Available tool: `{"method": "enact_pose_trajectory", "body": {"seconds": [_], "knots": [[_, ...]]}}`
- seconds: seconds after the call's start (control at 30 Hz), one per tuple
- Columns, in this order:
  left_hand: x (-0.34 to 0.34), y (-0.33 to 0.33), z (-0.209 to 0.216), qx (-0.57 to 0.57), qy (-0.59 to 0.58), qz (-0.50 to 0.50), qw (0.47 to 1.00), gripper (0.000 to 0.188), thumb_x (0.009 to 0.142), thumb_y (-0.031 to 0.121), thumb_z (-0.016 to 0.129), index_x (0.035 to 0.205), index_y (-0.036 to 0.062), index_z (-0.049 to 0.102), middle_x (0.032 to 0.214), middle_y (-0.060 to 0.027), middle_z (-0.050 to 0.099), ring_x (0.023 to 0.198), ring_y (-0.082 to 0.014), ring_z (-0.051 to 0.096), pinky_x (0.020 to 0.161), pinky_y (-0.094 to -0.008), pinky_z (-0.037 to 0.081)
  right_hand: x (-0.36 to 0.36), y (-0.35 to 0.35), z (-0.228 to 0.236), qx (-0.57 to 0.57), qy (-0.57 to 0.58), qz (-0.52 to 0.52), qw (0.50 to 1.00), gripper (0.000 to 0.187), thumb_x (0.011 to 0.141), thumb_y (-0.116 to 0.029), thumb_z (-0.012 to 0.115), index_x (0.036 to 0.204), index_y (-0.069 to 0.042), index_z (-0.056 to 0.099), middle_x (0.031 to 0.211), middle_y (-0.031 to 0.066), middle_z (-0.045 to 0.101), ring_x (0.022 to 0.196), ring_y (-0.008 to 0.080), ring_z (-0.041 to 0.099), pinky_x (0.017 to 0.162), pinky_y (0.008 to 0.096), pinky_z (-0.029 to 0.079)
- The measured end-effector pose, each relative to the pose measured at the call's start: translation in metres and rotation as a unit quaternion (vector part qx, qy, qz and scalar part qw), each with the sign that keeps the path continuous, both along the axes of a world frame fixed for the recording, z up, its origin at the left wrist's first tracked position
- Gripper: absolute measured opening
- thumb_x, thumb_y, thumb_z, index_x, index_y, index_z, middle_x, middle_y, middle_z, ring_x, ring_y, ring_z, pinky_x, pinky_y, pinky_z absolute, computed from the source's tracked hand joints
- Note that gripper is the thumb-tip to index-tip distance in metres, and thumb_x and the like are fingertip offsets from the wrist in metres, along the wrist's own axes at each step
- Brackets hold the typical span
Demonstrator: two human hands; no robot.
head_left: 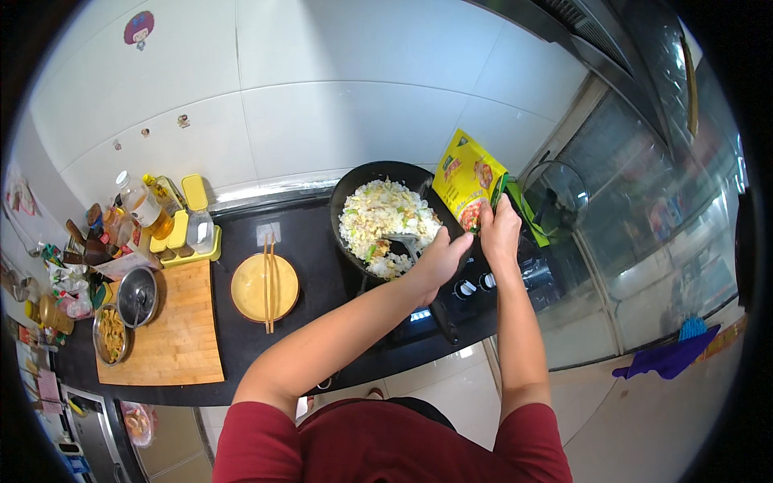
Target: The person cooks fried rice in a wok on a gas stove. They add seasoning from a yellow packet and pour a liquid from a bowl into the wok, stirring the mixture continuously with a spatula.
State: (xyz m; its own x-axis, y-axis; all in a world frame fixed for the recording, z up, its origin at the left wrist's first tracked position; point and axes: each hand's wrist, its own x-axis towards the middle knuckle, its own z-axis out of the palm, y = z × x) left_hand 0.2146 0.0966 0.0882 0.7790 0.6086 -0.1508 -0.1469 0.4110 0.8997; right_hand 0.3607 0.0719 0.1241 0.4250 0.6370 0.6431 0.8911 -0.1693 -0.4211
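Note:
A black wok [336,181] on the stove holds fried rice [378,211] with egg and green bits. Dipping into the rice is a metal spatula [409,244], and its handle runs under my left hand [437,264]. That hand is closed around the handle, with the thumb pointing toward a yellow seasoning packet [467,179]. My right hand [501,232] grips the packet by its lower right edge, tilted beside the wok's right rim. The packet's opening cannot be made out.
Left of the wok stand a yellow bowl [245,294] and chopsticks [270,282] across it. Further left, a cutting board [189,338] carries metal bowls [137,291]. Oil bottle [145,205] and spice jars [200,229] line the back. A glass lid [555,197] leans at right.

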Motion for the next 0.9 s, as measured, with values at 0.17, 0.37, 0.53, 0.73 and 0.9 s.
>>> {"method": "enact_pose_trajectory", "body": {"seconds": [0.17,0.37,0.53,0.73,0.9], "knots": [[-0.056,-0.047,0.028,0.034,0.016,-0.062,0.997,0.075,0.098,0.036,0.053,0.151,-0.0041,0.017,0.156,-0.0202,0.025,0.142,-0.0248,0.03,0.114,-0.0335,0.027,0.001,-0.026,0.002,-0.021,0.032,-0.008,0.999,0.019,0.093,-0.014,0.058,0.088,0.004,0.052,0.076,0.0305,0.062,0.075,0.0477,0.062,0.064,0.0526,0.047],[-0.126,-0.072,0.019,0.015,-0.043,-0.058,0.997,0.068,0.102,0.026,0.047,0.154,0.0008,0.01,0.159,-0.0159,0.021,0.145,-0.0256,0.027,0.117,-0.0361,0.022,-0.012,-0.038,0.006,0.034,0.138,0.064,0.988,0.017,0.092,-0.011,0.059,0.09,0.005,0.054,0.078,0.0288,0.062,0.078,0.0467,0.063,0.064,0.0466,0.049],[-0.168,-0.075,0.012,-0.017,-0.077,0.021,0.997,0.063,0.103,0.025,0.043,0.153,0.0016,0.014,0.157,-0.0178,0.023,0.144,-0.0304,0.028,0.118,-0.0405,0.022,-0.048,-0.026,0.013,0.008,0.148,0.117,0.982,0.015,0.092,-0.01,0.059,0.091,0.004,0.054,0.078,0.0286,0.062,0.079,0.0467,0.062,0.063,0.0476,0.049],[-0.193,-0.073,0.013,-0.039,-0.087,0.085,0.992,0.065,0.103,0.029,0.044,0.152,-0.0011,0.015,0.155,-0.0195,0.027,0.142,-0.0318,0.031,0.118,-0.043,0.023,-0.066,-0.01,0.012,0.008,0.163,0.131,0.978,0.016,0.091,-0.01,0.06,0.09,0.004,0.053,0.078,0.0297,0.062,0.081,0.0467,0.062,0.065,0.0491,0.049],[-0.199,-0.071,0.01,-0.039,-0.083,0.106,0.99,0.067,0.103,0.03,0.044,0.152,-0.0026,0.013,0.155,-0.0191,0.027,0.142,-0.0303,0.032,0.117,-0.0416,0.025,-0.059,-0.006,0.002,0.002,0.157,0.122,0.98,0.016,0.096,-0.012,0.057,0.1,0.003,0.059,0.069,0.0052,0.063,0.048,0.0091,0.054,0.045,0.0256,0.044]]}}
